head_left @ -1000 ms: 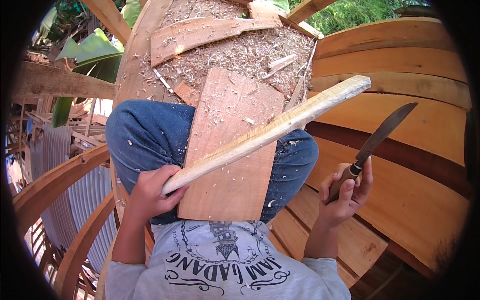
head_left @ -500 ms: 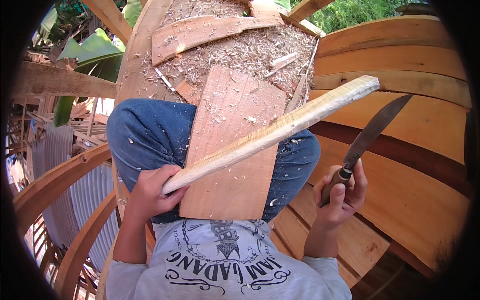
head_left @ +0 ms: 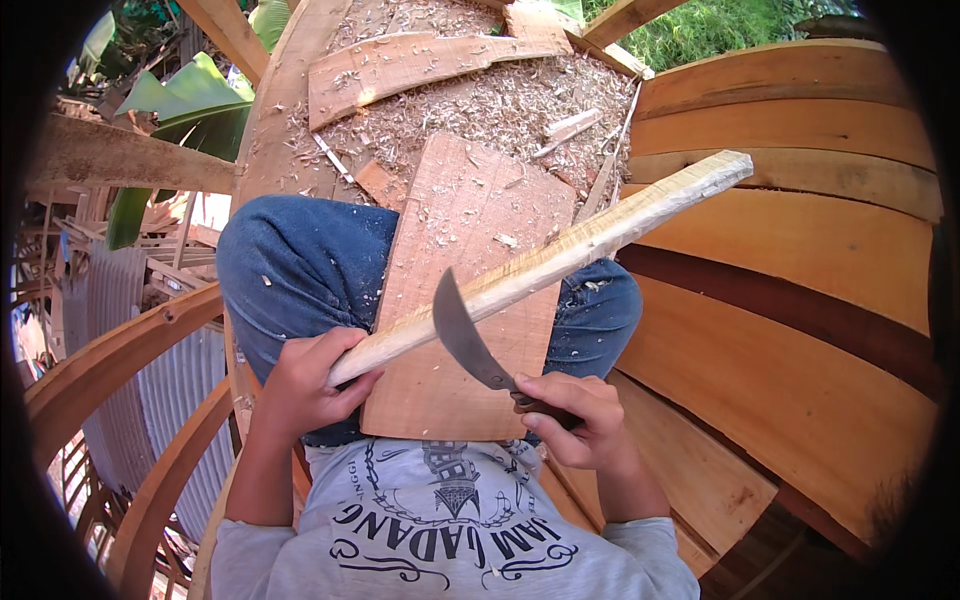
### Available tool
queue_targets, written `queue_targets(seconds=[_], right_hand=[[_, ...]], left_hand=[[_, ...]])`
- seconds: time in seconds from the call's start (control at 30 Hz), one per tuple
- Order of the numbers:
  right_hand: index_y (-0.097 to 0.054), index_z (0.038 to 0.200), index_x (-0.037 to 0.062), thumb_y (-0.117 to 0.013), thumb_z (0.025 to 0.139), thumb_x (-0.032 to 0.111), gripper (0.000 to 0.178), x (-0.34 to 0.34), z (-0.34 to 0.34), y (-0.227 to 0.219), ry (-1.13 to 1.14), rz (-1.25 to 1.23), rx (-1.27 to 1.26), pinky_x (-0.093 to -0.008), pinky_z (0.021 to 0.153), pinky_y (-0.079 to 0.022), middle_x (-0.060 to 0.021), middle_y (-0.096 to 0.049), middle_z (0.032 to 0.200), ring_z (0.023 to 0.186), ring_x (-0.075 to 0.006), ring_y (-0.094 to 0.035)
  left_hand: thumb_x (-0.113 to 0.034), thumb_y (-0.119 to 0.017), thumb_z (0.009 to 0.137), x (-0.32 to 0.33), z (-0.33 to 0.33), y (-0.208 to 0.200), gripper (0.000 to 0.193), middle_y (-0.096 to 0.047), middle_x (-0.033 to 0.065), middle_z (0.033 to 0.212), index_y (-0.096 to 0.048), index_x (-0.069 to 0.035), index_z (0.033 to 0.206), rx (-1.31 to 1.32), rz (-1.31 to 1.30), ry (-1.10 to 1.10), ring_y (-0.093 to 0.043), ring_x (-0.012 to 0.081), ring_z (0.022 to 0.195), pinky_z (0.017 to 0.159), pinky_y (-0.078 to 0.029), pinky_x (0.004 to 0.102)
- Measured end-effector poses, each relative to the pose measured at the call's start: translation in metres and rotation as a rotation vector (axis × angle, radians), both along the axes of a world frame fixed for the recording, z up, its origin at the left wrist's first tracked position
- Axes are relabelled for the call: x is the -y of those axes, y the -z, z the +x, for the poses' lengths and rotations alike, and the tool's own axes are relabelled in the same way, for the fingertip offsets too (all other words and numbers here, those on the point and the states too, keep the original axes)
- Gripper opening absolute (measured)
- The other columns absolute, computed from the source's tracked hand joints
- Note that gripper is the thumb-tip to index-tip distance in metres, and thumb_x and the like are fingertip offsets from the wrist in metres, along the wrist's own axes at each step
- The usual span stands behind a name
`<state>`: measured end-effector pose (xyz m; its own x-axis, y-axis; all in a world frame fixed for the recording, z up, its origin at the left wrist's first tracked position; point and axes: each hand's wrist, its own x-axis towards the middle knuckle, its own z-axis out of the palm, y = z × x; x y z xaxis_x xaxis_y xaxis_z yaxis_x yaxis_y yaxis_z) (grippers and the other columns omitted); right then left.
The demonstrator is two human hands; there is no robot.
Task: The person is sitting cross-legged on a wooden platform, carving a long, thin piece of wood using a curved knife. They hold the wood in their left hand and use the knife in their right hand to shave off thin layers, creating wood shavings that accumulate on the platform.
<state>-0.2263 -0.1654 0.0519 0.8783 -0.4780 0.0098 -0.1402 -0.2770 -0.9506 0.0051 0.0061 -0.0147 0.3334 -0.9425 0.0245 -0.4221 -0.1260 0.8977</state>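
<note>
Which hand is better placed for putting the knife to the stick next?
Probably the right hand: it grips the knife, whose blade crosses the stick in this view. The left hand is occupied, holding the stick's near end.

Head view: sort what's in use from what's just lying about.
In use:
- pale wooden stick, in the left grip
- curved knife, in the right grip
- flat board beneath the stick, apparently support

Lying about:
- wood shavings
- long offcut
- small reddish block
</note>
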Motion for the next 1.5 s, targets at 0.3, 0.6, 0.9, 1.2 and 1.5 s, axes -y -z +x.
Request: queue_targets(seconds=[0.3,0.6,0.9,1.2,1.5], right_hand=[[-0.045,0.129,-0.0031,-0.056,0.088,0.003,0.043,0.007,-0.003,-0.013,0.705,0.134,0.425,-0.0199,0.044,-0.041,-0.0149,-0.061,0.077,0.052,-0.0092,-0.052],[-0.047,0.127,-0.0037,-0.055,0.086,-0.003,0.042,0.004,-0.008,-0.015,0.626,0.075,0.341,-0.0197,0.048,-0.042,-0.0154,-0.061,0.077,0.054,-0.0086,-0.052],[-0.055,0.120,-0.0044,-0.062,0.081,-0.004,0.039,0.002,-0.005,-0.013,0.643,0.223,0.366,-0.0225,0.056,-0.048,-0.0154,-0.065,0.086,0.068,-0.0121,-0.062],[-0.051,0.122,-0.0021,-0.064,0.079,-0.003,0.044,0.005,-0.012,-0.019,0.678,0.281,0.359,-0.0206,0.051,-0.045,-0.0123,-0.062,0.082,0.059,-0.0098,-0.056],[-0.050,0.098,-0.0001,-0.065,0.070,-0.010,0.033,-0.005,-0.003,0.018,0.571,-0.255,0.189,-0.0195,0.053,-0.042,-0.0067,-0.054,0.073,0.055,-0.0075,-0.052]], left_hand=[[-0.004,-0.075,0.069,0.000,0.002,-0.004,0.030,-0.063,0.0129,0.073,-0.060,0.001,0.094,0.004,0.014,0.031,-0.065,0.0256,0.062,0.055,-0.049,0.0300],[-0.003,-0.075,0.066,0.002,-0.002,-0.003,0.028,-0.063,0.0106,0.073,-0.061,0.000,0.090,0.009,0.035,0.005,-0.064,0.0219,0.061,0.054,-0.047,0.0281],[-0.003,-0.076,0.065,0.000,-0.004,-0.002,0.027,-0.062,0.0081,0.070,-0.061,-0.001,0.088,0.019,0.028,-0.023,-0.062,0.0188,0.057,0.053,-0.046,0.0263],[-0.005,-0.078,0.064,0.001,-0.004,-0.002,0.031,-0.058,0.0069,0.066,-0.061,-0.002,0.089,0.024,0.042,-0.023,-0.055,0.0153,0.051,0.049,-0.042,0.0255],[-0.035,-0.052,0.089,0.007,-0.009,-0.030,0.040,-0.053,0.0174,0.068,-0.046,0.003,0.102,-0.151,0.255,0.144,-0.057,0.0305,0.060,0.058,-0.044,0.0348]])
